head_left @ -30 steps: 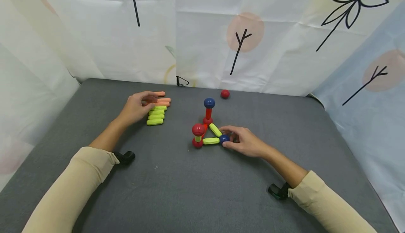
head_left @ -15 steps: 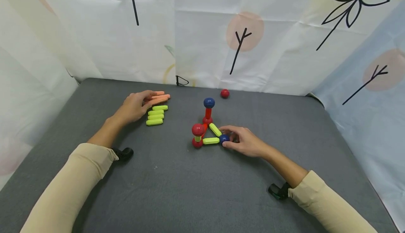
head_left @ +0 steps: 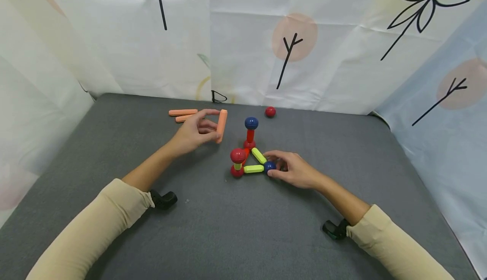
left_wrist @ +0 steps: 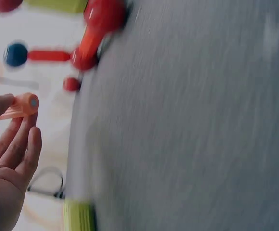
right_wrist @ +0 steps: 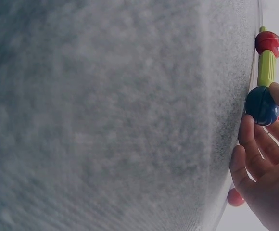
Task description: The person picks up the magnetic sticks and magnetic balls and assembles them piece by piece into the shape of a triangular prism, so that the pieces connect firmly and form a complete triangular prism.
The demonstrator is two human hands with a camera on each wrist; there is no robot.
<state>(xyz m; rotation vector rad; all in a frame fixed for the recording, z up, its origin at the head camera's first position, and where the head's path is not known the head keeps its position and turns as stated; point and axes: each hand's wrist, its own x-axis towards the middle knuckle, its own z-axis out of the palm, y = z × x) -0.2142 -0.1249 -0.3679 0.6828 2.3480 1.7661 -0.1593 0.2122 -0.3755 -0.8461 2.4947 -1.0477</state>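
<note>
My left hand [head_left: 194, 134] pinches an orange magnetic stick [head_left: 222, 126] between thumb and fingers, holding it nearly upright left of the structure. In the left wrist view, the orange stick [left_wrist: 24, 106] shows its round end. My right hand [head_left: 293, 169] grips the blue ball [head_left: 269, 167] at the right corner of a triangular base. Two green sticks, one of them the front stick [head_left: 253, 169], join this ball to red balls. From the base rise a red stick [head_left: 250, 136] topped by a blue ball [head_left: 251, 123] and a short green stick topped by a red ball [head_left: 238, 156].
Two loose orange sticks [head_left: 182, 112] lie behind my left hand on the grey table [head_left: 243, 229]. My left arm hides the loose green sticks in the head view; one green stick [left_wrist: 79, 215] shows in the left wrist view. A loose red ball [head_left: 270, 111] sits near the back edge.
My left hand has picked up one orange stick from the row, moved right towards the structure and turned the stick nearly upright. My right hand has stayed on the blue ball.
</note>
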